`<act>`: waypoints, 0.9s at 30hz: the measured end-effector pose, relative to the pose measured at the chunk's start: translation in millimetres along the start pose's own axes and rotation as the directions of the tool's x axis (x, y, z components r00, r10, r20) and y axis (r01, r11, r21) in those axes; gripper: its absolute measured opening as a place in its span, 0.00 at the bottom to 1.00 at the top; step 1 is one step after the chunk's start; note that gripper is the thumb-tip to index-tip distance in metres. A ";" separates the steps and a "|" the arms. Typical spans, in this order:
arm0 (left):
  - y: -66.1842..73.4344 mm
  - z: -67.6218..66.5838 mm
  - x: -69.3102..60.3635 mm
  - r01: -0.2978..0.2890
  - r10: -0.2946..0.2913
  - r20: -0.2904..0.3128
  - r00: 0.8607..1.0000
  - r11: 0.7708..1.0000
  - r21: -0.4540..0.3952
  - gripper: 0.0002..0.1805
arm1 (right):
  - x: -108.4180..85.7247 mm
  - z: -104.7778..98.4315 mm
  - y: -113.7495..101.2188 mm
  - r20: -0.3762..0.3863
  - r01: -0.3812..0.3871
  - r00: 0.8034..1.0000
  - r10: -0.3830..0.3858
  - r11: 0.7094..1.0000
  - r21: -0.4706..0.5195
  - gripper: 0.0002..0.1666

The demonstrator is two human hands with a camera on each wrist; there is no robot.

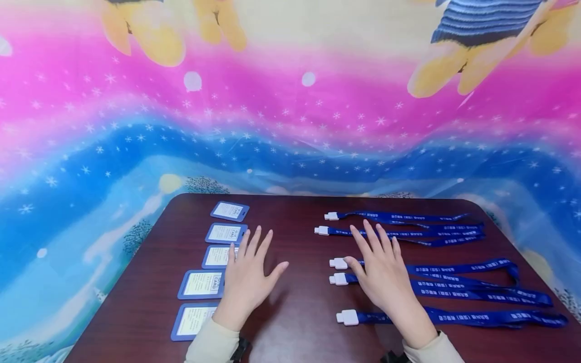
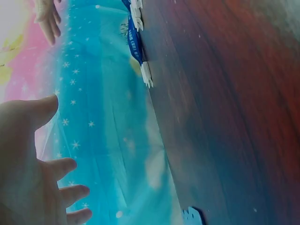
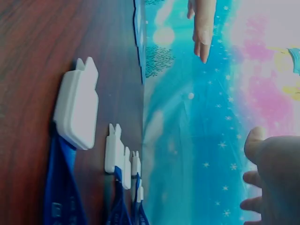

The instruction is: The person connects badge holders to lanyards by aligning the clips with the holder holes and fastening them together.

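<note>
My left hand (image 1: pixel 249 280) hovers with spread, straight fingers above the table, just right of a column of blue-framed ID card holders (image 1: pixel 195 321). Its fingers partly cover the middle holder (image 1: pixel 215 256). My right hand (image 1: pixel 383 269), also spread and holding nothing, is over the blue lanyards (image 1: pixel 476 317) with white plastic clips (image 1: pixel 348 317). In the right wrist view the nearest white clip (image 3: pixel 77 108) lies on the table, well apart from the right hand (image 3: pixel 276 173). The left wrist view shows the left hand (image 2: pixel 33 159) raised off the surface, nothing between thumb and fingers.
The dark reddish-brown table (image 1: pixel 299 333) has rounded far corners. Behind it hangs a pink and blue backdrop cloth (image 1: pixel 290 126) with snowflakes and cartoon figures. The card holders line the left side, the lanyards the right, with bare tabletop between them.
</note>
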State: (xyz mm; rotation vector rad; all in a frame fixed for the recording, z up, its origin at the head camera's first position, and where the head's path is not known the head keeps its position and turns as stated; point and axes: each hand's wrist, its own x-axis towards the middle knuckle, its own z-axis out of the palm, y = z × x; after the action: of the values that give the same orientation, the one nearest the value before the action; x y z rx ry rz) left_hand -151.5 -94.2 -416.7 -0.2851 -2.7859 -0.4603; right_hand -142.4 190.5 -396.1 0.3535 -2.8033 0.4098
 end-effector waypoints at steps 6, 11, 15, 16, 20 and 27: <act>-4.6 -1.8 1.9 -0.031 0.031 -0.001 1.000 0.999 -0.014 0.44 | -0.9 -3.2 -2.3 -0.034 0.028 0.999 -0.027 0.999 0.017 0.43; -15.0 -7.0 1.5 -0.047 0.047 0.008 0.999 0.999 -0.011 0.43 | -6.0 -5.2 -3.5 0.004 0.064 0.998 -0.064 0.998 0.026 0.42; -27.5 -15.7 -4.8 -0.054 0.055 0.033 0.998 0.998 -0.011 0.43 | -12.8 -6.0 -2.1 0.055 0.090 0.994 -0.094 0.993 0.078 0.41; -30.2 -17.8 -7.6 -0.056 0.057 0.042 0.997 0.998 -0.026 0.42 | -14.5 -6.2 -1.6 0.061 0.094 0.993 -0.100 0.991 0.092 0.41; -38.8 -25.1 -22.0 -0.086 0.090 0.060 0.994 0.994 -0.062 0.40 | -22.8 -7.3 -0.1 0.072 0.104 0.991 -0.112 0.988 0.110 0.39; -51.4 -36.4 -47.4 -0.139 0.139 0.058 0.989 0.990 -0.014 0.37 | -38.5 -7.9 1.6 0.054 0.152 0.986 -0.157 0.985 0.085 0.36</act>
State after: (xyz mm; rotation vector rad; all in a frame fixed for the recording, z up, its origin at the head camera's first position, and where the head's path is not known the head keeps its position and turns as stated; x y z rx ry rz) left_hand -110.1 -161.2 -413.7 -0.4991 -2.7974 -0.4381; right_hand -105.2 202.1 -401.2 0.6065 -2.7979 0.4854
